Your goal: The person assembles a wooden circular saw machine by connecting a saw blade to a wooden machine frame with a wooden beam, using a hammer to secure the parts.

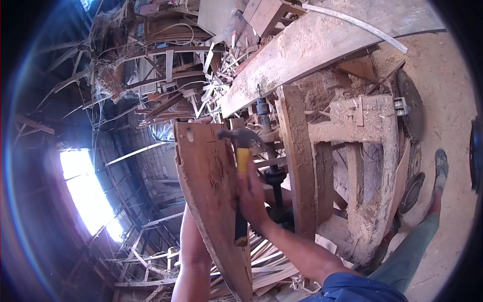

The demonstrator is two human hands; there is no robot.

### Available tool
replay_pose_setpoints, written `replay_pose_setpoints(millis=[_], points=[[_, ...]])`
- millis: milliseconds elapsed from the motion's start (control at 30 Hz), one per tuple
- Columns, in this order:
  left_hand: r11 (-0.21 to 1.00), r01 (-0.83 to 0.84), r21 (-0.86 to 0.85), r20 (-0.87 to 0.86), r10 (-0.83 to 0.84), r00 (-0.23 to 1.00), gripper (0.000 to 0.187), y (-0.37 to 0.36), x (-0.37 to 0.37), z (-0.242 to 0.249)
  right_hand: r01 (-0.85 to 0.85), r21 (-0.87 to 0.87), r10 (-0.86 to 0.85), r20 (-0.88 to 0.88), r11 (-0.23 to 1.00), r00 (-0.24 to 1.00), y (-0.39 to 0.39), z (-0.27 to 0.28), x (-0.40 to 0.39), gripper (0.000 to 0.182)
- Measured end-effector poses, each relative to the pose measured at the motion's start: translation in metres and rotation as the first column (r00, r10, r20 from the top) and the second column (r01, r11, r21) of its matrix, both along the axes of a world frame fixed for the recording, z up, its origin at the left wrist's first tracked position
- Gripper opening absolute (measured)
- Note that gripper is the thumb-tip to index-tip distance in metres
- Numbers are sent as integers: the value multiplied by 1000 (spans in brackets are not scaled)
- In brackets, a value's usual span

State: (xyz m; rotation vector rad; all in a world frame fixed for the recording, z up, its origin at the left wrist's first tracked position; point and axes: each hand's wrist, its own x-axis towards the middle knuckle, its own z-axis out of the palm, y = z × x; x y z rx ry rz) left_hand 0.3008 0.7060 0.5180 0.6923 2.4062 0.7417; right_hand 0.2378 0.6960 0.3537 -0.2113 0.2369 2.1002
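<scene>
A hammer with a dark metal head and a yellow handle (pixel 242 160) is in my right hand (pixel 251 196), whose fingers are wrapped round it. The hammer head overlaps the right edge of a broad brown wooden board (pixel 206 166); whether they touch is unclear. That board has a rough, curved left edge and a small hole near its top. Behind it runs my left forearm, and only some fingers of my left hand (pixel 202 120) show, bent at the board's top edge. The rest of that hand is hidden by the board.
Right of the board are a metal shaft (pixel 276 194) and a sawdust-covered wooden frame (pixel 370 113) with a round blade (pixel 410 105). A long plank (pixel 322 45) slants above. Scrap wood (pixel 216 75) lies piled behind. A foot (pixel 441 168) stands on the floor at right.
</scene>
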Motion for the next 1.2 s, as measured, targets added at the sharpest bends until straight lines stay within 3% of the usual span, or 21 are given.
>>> replay_pose_setpoints(millis=[100,133,200,300,333,433,533,633,867,933,1000,1100,1133,1200], points=[[998,-56,32,15,56,998,41,-6,-12,1,110,-180,-72,205,977,976,-23,-13,16,72],[996,-77,40,8,77,997,40,-6,-12,1,70,-254,-12,226,965,974,-32,-15,13,74],[993,-107,60,6,106,994,40,-2,-6,-2,63,-77,-20,468,995,883,-42,-16,-19,72],[993,-100,63,56,97,994,40,-9,-15,0,125,296,-293,636,947,714,-15,-16,-41,67],[995,-88,55,76,84,994,41,-11,-20,3,-14,174,-57,393,985,918,-20,-10,-23,66],[1000,-12,-16,55,13,998,41,-1,1,3,-142,0,140,154,990,978,-40,-12,-8,68],[997,-74,21,36,73,997,40,-5,-11,1,-137,-152,157,127,979,979,-53,-21,12,71],[996,-82,35,-17,83,996,42,-14,-24,3,-242,-21,243,76,970,967,-31,-43,29,70],[992,-110,57,-17,111,994,43,-11,-31,4,-34,62,12,324,997,946,18,-58,18,70],[992,-115,52,-15,116,993,43,-7,-29,3,-134,109,102,259,985,961,36,-54,34,71],[991,-121,49,-17,122,992,44,-4,-29,2,-149,212,88,273,966,958,36,-56,24,70],[991,-124,40,-17,125,992,44,3,-25,1,-136,154,97,235,979,967,38,-68,17,69],[991,-128,35,-20,128,992,44,4,-25,0,-181,49,170,169,982,971,35,-73,25,69],[991,-132,33,-26,133,991,44,7,-28,-1,-198,-12,196,214,980,957,35,-67,27,68]])
